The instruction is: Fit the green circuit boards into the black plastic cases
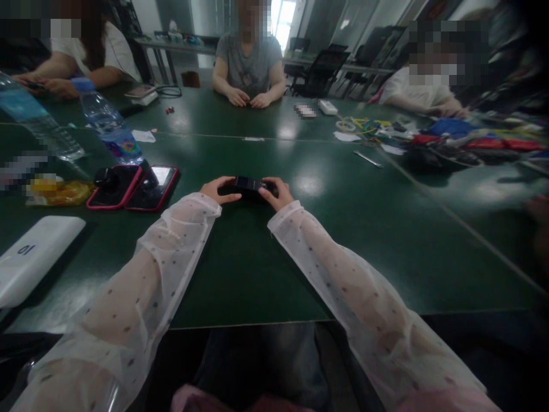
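Note:
A small black device with a small screen (247, 183) is held just over the green table (240, 269), at the middle of the view. My left hand (218, 190) is closed round its left end, thumb along the near side. On the right end sits my right hand (278, 193), with the thumb at its upper face and fingers bent behind. The device's underside and far side are hidden, and its exact kind cannot be made out. Sheer white dotted sleeves cover both my forearms.
To the left are two red-edged phones (153, 187), a yellow packet (64, 191), a white power bank (38, 257) and tilted-looking water bottles (114, 134). A wrench (368, 159) and tangled cables (364, 127) lie to the right. Several people sit around the table.

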{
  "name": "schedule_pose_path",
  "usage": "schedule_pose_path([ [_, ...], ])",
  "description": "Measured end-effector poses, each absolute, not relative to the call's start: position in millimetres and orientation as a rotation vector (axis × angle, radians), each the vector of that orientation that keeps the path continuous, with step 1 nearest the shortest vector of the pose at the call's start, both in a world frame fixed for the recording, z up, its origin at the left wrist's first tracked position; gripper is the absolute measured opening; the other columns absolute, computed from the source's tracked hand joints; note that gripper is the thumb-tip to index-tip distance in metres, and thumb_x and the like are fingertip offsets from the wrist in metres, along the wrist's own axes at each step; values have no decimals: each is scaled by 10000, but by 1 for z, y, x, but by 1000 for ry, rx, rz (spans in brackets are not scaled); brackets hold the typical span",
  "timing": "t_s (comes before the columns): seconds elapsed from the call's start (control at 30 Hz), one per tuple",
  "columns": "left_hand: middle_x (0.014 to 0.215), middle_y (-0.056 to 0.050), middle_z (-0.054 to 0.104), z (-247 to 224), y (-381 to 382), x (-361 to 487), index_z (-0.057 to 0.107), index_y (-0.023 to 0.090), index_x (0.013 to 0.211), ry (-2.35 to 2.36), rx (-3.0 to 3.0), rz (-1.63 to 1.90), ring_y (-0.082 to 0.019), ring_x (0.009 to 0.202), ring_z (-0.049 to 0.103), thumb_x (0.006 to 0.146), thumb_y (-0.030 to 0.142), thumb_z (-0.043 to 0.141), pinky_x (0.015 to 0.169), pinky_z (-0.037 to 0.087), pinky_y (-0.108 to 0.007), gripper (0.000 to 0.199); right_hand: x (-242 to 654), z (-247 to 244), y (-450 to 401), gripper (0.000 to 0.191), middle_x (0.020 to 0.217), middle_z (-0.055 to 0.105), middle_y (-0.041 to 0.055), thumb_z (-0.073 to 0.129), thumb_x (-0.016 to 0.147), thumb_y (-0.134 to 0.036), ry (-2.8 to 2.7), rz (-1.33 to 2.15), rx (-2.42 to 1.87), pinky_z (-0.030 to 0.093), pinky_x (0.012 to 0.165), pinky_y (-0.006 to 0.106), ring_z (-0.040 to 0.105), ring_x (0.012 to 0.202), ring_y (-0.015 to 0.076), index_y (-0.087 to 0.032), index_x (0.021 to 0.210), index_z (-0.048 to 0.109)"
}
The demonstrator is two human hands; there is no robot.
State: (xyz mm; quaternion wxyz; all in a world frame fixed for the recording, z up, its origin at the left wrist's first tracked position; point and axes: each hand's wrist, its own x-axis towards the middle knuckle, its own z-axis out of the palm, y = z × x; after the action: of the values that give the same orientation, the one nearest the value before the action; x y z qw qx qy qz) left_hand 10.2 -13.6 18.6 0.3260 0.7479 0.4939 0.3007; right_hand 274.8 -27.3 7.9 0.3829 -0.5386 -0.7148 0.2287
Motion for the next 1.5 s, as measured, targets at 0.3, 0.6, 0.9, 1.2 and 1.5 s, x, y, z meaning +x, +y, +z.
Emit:
schedule_pose_path([
  [0.3, 1411, -150, 635, 14, -7, 7, 580, 184, 1388, 1335, 2043, 724, -361, 1330, 582, 649, 589, 801, 1152, 421, -509, 872, 276, 1, -23, 576, 1170, 661, 86, 828, 665, -438, -1828, 578, -1339, 474, 1033, 595, 575, 1184, 349, -301, 1172, 591],
  [0.6, 1354, -125, 681, -1, 2, 2, 601, 218, 1367, 1166, 2015, 833, -314, 1308, 616, 675, 537, 825, 1167, 408, -520, 794, 296, 16, -12, 846, 1065, 683, 89, 761, 534, -822, -1486, 887, -1117, 525, 949, 495, 676, 1019, 296, -253, 1120, 541],
  [0.9, 1357, -116, 678, 2, 1, 1, 615, 235, 1362, 1158, 2020, 828, -318, 1308, 611, 698, 509, 830, 1162, 411, -530, 750, 331, 0, 2, 591, 1094, 670, 98, 777, 672, -520, -1505, 307, -1538, 453, 1023, 556, 573, 1123, 334, -243, 1156, 581],
  [1.2, 1347, -126, 682, 8, -4, 2, 598, 216, 1374, 1154, 2001, 824, -301, 1300, 617, 711, 481, 818, 1154, 418, -516, 747, 331, 6, -12, 711, 1309, 570, 161, 783, 717, -514, -1653, 244, -1620, 402, 1026, 691, 449, 1276, 430, -269, 1330, 521],
  [1.5, 1366, -138, 666, 10, -5, 2, 578, 208, 1389, 1160, 2022, 807, -303, 1309, 608, 704, 462, 818, 1159, 401, -524, 769, 328, 15, -22, 653, 1316, 555, 145, 756, 755, -531, -1701, 210, -1616, 397, 1027, 689, 445, 1278, 427, -289, 1316, 525],
])
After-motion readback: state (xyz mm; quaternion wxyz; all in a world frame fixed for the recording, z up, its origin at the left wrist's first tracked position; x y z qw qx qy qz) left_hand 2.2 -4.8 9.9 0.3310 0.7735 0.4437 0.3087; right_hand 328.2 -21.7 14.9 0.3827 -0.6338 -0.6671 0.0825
